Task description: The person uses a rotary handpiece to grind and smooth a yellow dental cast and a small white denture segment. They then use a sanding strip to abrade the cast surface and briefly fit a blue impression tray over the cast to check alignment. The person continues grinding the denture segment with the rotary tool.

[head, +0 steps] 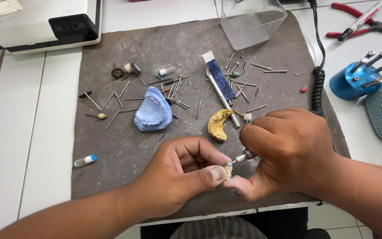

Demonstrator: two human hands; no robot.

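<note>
Now left hand (173, 177) fingers (211, 172) pinch small tooth piece (228, 170), touching bur tip (230, 163).

White bench (45, 132) w/ grey mat (124, 150), pliers (354, 26).

Handpiece body (246, 155) inside right hand (288, 150)

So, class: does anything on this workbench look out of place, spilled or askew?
Yes: many small burs lie scattered loose across the grey mat, pointing every way, while the blue bur stand at the right holds only a few. Nothing looks broken.
</note>
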